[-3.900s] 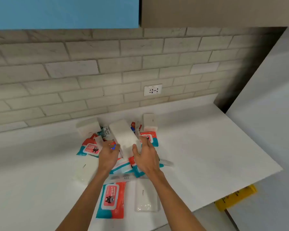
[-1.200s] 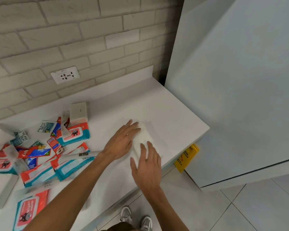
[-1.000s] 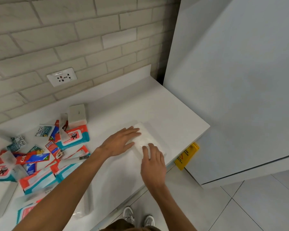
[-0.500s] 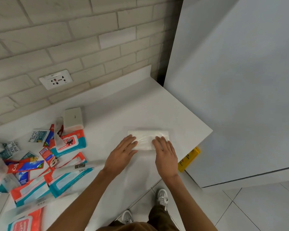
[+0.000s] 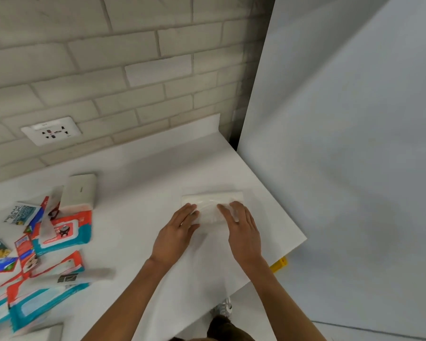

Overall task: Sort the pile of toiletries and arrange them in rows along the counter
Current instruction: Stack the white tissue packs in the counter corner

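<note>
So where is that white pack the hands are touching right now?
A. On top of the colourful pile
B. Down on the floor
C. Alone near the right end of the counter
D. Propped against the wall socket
C: the white pack lies flat on the counter, apart from the pile, with the left hand and right hand on it.

Both hands cover the near edge of the white pack (image 5: 213,199). The pile (image 5: 42,244) runs off the left edge, its small print blurred. The worktop (image 5: 143,168) hides most of a yellow object (image 5: 279,264).
</note>
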Motion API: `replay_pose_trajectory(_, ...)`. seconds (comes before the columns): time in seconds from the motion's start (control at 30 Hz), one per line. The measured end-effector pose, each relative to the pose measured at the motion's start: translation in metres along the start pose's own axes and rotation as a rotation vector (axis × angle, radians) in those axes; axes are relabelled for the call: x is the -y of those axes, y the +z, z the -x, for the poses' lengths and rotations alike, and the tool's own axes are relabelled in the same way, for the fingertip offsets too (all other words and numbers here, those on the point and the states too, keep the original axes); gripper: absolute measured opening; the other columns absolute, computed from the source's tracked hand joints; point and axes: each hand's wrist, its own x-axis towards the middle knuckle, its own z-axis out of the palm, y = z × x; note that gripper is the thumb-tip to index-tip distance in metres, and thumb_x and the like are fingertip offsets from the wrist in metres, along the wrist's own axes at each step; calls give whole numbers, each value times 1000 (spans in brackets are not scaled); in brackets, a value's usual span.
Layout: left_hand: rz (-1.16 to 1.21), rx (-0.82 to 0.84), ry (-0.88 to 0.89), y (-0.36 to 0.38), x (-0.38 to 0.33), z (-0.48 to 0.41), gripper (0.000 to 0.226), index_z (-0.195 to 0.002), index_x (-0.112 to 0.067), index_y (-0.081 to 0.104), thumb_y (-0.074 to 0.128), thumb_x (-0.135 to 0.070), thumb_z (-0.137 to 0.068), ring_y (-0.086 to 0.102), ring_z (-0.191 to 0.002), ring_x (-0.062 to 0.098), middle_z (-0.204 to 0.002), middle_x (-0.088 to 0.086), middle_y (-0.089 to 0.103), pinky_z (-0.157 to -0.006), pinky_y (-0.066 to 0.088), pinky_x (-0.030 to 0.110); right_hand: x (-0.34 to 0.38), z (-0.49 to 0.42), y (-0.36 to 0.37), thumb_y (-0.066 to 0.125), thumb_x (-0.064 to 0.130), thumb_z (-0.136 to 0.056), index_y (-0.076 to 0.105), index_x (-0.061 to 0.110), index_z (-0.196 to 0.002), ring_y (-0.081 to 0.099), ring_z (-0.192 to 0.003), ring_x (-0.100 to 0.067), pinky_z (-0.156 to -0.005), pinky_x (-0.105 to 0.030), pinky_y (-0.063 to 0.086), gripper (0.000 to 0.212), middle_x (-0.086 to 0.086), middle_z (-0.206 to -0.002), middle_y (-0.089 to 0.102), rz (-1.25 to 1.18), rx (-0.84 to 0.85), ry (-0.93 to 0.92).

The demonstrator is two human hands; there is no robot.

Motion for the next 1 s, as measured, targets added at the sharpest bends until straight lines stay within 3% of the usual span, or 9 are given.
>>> replay_pose_trajectory(0.37, -76, -28, -101, 46, -25, -78, 39, -132, -16, 66, 61, -36, -99, 55, -135, 15, -146, -4, 56, -76, 62, 34, -84, -95, 1, 73, -4, -89, 61, 30, -147, 61, -132, -24, -108, -34, 54, 68, -4, -142, 60, -33, -49, -165)
replay_pose_trajectory(0.47, -103, -38, -110, 52, -23, -95, 38, -130, -15, 68, 61, -36, -99, 57, -134, 16, -143, -2, 59, -76, 62, 35, -95, -117, 8, 59, -1, -94, 63, 28, -146, 61, -135, -26, -110, -37, 54, 60, -7, -142, 62, -39, -65, -213)
replay_pose_trajectory(0.73, -209, -10, -151, 61, -6, -147, 42, -129, -15, 67, 51, -42, -101, 59, -129, 19, -141, 0, 60, -75, 62, 37, -108, -186, 17, 63, -10, -89, 66, 29, -143, 61, -133, -28, -102, -38, 57, 68, -9, -142, 63, -92, -46, -248)
replay_pose_trajectory(0.83, -240, 0, -159, 62, 4, -163, 43, -129, -15, 67, 50, -43, -102, 60, -127, 20, -141, 2, 60, -75, 62, 37, -110, -209, 21, 56, -8, -92, 63, 31, -146, 61, -132, -28, -102, -38, 57, 67, -8, -143, 62, -104, -16, -274)
replay_pose_trajectory(1.0, -261, 14, -168, 66, 19, -189, 35, -126, -13, 67, 68, -32, -97, 61, -125, 24, -139, 6, 62, -75, 63, 37, -110, -244, 30, 33, 9, -96, 64, 30, -144, 63, -125, -29, -99, -40, 61, 61, -8, -139, 62, -123, -39, -315)
